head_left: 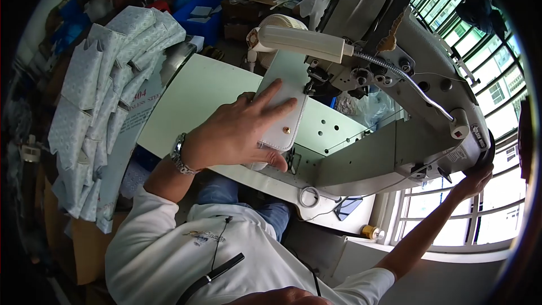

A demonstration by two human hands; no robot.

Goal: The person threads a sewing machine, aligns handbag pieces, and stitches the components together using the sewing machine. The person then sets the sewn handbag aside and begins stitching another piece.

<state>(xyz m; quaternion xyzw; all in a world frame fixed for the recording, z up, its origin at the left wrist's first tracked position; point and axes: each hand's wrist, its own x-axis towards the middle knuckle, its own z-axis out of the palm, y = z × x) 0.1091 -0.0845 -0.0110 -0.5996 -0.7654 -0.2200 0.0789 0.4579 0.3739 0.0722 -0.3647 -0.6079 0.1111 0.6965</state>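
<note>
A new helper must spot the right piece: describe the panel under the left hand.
Start at the big grey sewing machine and look to the pale tabletop on its left. The panel is beneath the spread left hand. Unlike the patterned pieces piled at the far left, it looks plain, with a single round gold-coloured stud near its stitched lower end.

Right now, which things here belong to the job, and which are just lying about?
In the job: pale stitched piece, left hand on it; sewing machine, right hand at its handwheel.
Apparently lying about: fan; blue bin; dark flat item. Patterned bundles: can't tell.
</note>
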